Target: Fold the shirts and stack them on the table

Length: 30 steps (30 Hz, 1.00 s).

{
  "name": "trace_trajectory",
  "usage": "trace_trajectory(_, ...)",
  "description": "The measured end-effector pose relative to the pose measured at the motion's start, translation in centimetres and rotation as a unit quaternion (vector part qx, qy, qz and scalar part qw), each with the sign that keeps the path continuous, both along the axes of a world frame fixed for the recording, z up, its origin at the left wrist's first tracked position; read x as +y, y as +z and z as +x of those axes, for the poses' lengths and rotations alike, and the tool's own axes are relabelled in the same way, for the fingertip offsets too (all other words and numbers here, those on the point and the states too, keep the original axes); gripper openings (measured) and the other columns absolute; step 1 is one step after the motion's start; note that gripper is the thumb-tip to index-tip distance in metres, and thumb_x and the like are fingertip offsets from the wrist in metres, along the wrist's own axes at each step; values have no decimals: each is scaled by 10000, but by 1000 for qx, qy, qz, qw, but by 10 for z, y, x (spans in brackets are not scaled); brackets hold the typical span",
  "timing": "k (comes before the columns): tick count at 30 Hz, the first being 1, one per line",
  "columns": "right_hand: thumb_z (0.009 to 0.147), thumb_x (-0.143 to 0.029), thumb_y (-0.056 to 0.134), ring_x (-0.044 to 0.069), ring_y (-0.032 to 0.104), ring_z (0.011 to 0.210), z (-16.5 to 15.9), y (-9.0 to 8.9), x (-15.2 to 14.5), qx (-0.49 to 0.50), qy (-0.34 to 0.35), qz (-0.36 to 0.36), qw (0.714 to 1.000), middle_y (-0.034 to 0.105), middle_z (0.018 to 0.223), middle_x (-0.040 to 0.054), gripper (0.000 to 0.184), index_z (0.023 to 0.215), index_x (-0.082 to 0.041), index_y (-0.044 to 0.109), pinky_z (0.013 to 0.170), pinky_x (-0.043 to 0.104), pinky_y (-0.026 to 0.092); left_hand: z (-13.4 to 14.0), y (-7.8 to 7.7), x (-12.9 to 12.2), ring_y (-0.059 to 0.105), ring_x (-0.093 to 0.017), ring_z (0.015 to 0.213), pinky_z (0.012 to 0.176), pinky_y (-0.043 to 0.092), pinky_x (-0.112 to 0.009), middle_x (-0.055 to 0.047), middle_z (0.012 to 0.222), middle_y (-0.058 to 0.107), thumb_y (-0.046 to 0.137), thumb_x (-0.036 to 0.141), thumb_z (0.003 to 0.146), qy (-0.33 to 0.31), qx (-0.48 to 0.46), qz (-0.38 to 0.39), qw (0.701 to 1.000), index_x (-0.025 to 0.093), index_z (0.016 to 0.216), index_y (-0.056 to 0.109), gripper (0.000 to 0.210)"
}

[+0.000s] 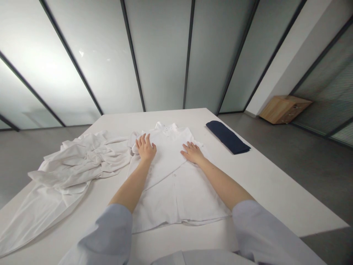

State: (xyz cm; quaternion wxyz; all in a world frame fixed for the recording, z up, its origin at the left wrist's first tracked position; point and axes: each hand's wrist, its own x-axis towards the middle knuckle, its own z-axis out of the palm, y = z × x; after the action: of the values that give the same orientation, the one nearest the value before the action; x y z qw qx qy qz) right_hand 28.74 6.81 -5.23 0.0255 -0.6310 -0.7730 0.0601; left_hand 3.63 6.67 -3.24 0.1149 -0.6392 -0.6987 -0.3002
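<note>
A white button-up shirt (165, 198) lies spread front side up, its collar pointing to the far side and its hem toward me. One sleeve appears folded across the chest. My left hand (146, 148) is at the shirt's left shoulder, fingers spread, beside a bunched bit of white cloth. My right hand (192, 152) rests flat on the shirt's right chest with its fingers stretched out. Neither hand grips anything. What lies under the palms is hidden.
A crumpled heap of white cloth (93, 156) covers the table's left side and trails toward the near left. A folded dark navy cloth (227, 137) lies near the right edge of the white table (264, 184). A wooden cabinet (284, 109) stands on the floor at right.
</note>
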Motion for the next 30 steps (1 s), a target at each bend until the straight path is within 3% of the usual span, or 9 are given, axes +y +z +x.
trace_trajectory(5,946,-569,241,277,191,1444,1,-2,1,1,-2,2,1000,212,1579,111,647,1486,-221,321,1142,443,166,-20,-4,6,373,-324,1324,1115,204,-533,-183,1410,459,475,218,790,99,-69,-18,993,136,1375,427,593)
trace_trajectory(10,946,-573,242,273,195,1442,2,-2,1,-3,-4,1,1000,221,1578,106,648,1486,-223,321,1143,431,166,-27,-4,10,529,-337,1138,985,345,-510,-174,1149,645,418,208,838,105,-100,-90,985,152,1236,578,432)
trace_trajectory(14,945,-569,230,280,196,1442,2,-3,1,-3,-1,5,1000,214,1580,104,646,1485,-226,321,1140,445,172,-28,2,13,539,-304,1115,954,386,-460,-145,1142,637,329,222,906,100,-120,-45,987,175,1171,596,379)
trace_trajectory(16,944,-572,231,280,197,1441,2,-3,1,-3,-1,8,1000,221,1578,102,647,1484,-229,322,1138,447,173,-24,3,13,512,-271,1157,984,383,-420,-138,1195,601,309,213,919,61,-110,-1,992,179,1186,570,375)
trace_trajectory(18,946,-571,236,278,196,1442,2,-3,1,-3,-2,8,1000,230,1575,102,644,1486,-229,320,1138,443,175,-16,2,12,476,-239,1210,1026,365,-386,-126,1256,567,314,193,915,-30,-75,17,997,182,1188,559,367)
trace_trajectory(22,950,-563,250,281,206,1438,1,-1,-1,-5,0,13,1000,241,1570,118,639,1480,-215,333,1134,434,188,8,-4,6,488,-215,1218,1072,335,-376,-79,1229,612,400,260,904,-258,39,-79,962,220,1120,614,307)
trace_trajectory(24,950,-563,252,285,213,1436,1,0,-1,-5,1,16,1000,246,1567,124,638,1474,-211,344,1130,436,195,15,-4,2,503,-209,1208,1082,326,-375,-59,1199,639,408,300,911,-291,66,-115,948,241,1104,634,303)
trace_trajectory(26,949,-560,258,291,220,1433,1,0,-1,-5,3,15,1000,251,1564,129,636,1471,-207,351,1128,438,201,17,-1,-1,487,-214,1227,1088,320,-385,-58,1238,624,374,285,923,-250,56,-96,962,241,1133,628,332)
trace_trajectory(30,949,-557,251,290,219,1433,2,-1,-1,-5,3,15,1000,245,1568,117,633,1472,-214,345,1130,448,195,5,5,-3,389,-242,1321,1114,275,-429,-73,1407,496,361,196,895,-85,11,-11,996,222,1276,541,422)
